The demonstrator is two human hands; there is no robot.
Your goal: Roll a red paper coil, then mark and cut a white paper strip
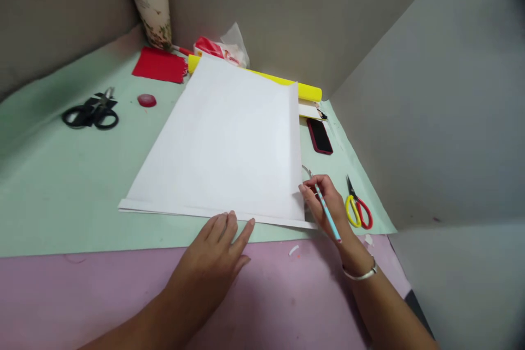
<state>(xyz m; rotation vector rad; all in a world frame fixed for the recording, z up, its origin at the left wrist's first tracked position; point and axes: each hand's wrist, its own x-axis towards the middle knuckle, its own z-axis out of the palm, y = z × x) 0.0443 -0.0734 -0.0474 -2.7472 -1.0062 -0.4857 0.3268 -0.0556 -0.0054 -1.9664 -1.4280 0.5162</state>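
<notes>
A large sheet of white paper [229, 142] lies on the pale green cover, with folded strips along its near and right edges. My left hand [219, 249] rests at the near edge, fingers stretched out and fingertips touching the paper. In my right hand [328, 205], by the near right corner, is a light blue pencil [328, 213] with a red pattern, its rear end slanting back toward me. The thumb and fingers are closed, and the thumb touches the right-hand fold. A thin curved object, too small to name, shows just beyond these fingers.
Red-and-yellow scissors [358, 205] and a phone [320, 135] lie to the right. Black-handled scissors [92, 112], a small red round object [146, 100] and red material [159, 64] lie left. Behind stand a lidded cup [153, 8] and a yellow roll [309, 91], near grey walls.
</notes>
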